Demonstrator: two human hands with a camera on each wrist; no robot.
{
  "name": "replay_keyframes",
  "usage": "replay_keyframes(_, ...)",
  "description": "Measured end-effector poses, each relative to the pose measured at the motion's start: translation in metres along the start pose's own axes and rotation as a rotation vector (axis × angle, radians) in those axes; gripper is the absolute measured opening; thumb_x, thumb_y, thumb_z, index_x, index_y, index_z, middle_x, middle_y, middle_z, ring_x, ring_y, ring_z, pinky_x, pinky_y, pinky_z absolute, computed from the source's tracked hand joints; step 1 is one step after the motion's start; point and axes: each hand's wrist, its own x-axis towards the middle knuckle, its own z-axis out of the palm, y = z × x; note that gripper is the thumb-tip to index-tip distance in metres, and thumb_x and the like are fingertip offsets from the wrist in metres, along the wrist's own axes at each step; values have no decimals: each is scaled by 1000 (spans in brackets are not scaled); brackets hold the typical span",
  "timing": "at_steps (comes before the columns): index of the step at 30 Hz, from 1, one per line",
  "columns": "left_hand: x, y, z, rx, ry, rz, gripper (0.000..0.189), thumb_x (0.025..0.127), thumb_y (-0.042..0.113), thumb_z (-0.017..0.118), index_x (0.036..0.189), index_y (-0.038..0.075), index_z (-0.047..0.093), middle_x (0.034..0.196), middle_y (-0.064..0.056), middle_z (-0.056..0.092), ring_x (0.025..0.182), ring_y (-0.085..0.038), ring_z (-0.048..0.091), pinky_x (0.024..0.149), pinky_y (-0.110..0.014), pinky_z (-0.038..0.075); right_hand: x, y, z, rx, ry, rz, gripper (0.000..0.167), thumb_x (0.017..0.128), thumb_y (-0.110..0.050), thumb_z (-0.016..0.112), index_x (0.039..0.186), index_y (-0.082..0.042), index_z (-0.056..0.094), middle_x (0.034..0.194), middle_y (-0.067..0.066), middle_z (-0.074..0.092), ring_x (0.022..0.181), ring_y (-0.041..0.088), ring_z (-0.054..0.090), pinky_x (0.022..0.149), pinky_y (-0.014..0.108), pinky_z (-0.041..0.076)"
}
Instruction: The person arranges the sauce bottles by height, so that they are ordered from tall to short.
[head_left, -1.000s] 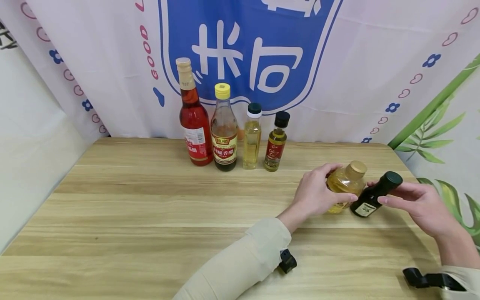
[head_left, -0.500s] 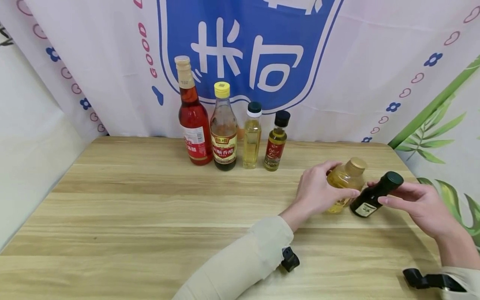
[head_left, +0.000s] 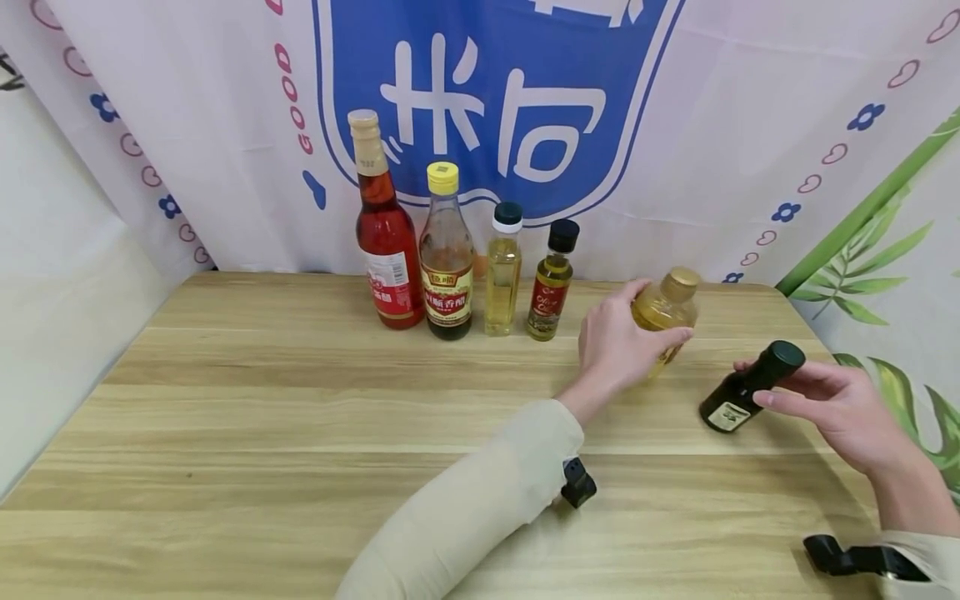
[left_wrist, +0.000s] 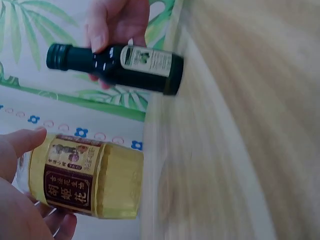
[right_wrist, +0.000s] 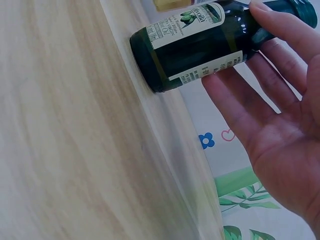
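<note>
My left hand [head_left: 618,337] grips a clear, squat cooking oil bottle [head_left: 665,307] of yellow oil with a tan cap. In the left wrist view that oil bottle [left_wrist: 95,175] shows a dark brown label, thumb on one side and fingers on the other. Towards the right table edge, my right hand [head_left: 843,408] holds a dark green olive oil bottle [head_left: 742,396] between thumb and fingers. The olive oil bottle [right_wrist: 195,42] has a pale label with green olives in the right wrist view. I cannot tell whether either base touches the table. A clear gap separates the two bottles.
Along the back of the wooden table [head_left: 300,433] stand a tall red bottle [head_left: 387,250], a yellow-capped vinegar bottle [head_left: 447,275], a slim pale oil bottle [head_left: 503,279] and a small black-capped olive oil bottle [head_left: 551,287]. Behind them hangs a printed cloth [head_left: 697,150].
My left hand has moved back and slightly left with the yellow oil bottle, away from the dark olive oil bottle. The right hand and its bottle stay almost where they were.
</note>
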Motion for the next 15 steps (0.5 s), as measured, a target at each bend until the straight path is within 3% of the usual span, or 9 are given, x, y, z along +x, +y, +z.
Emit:
replay_keyframes(7, 14, -5, -4, -8, 100, -59, 75, 80, 46, 93, 146, 27, 62, 130, 6, 75, 113, -17, 73, 89, -31, 59, 1, 1, -1, -17, 5, 17, 43, 91, 24, 63, 133, 13, 65, 123, -2, 81, 115, 4, 75, 92, 12, 57)
replay_keyframes(15, 23, -9, 0, -27, 139, -114, 77, 85, 44, 90, 152, 25, 57, 135, 4, 74, 120, -20, 72, 96, -36, 60, -1, 3, -2, -6, -3, 16, 45, 91, 25, 62, 134, 14, 64, 124, -2, 80, 117, 4, 74, 93, 11, 57)
